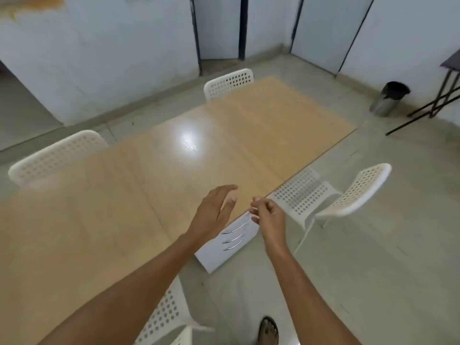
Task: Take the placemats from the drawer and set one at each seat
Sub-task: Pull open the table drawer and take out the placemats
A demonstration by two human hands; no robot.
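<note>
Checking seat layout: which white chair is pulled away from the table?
The chair on the right: it stands clear of the table edge, seat exposed. The others are tucked against the table.

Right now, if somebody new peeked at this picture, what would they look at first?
Probably the two bare hands in the middle: the left hand open, the right hand with curled fingers, both above a white drawer unit with three curved silver handles on the floor. Next, the long wooden table with a bright light spot, bare of placemats. White chairs with holes stand around it.
</note>
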